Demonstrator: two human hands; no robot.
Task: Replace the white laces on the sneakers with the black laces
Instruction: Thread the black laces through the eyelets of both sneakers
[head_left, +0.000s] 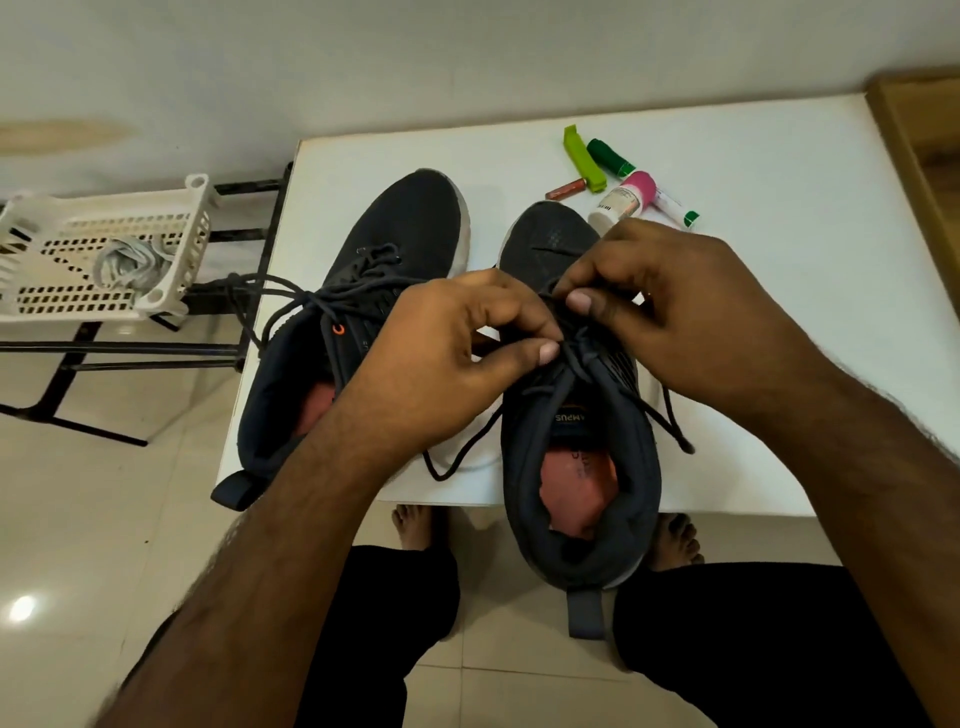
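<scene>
Overhanging table edge (332, 499): right sneaker's heel (584, 561) (left's too).

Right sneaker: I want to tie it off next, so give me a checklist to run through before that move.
1. Black lace threaded on the right sneaker: ok, crossings show over the tongue.
2. Both hands on the lace: ok, left hand and right hand pinch it at the eyelets.
3. Both loose ends free: ok, one trails off each side of the shoe.
4. Ends of equal length: cannot tell.
5. Left sneaker already laced black: ok, though its ends lie loose and untied.
6. White laces out of the way: ok, bundled in the white basket.
</scene>
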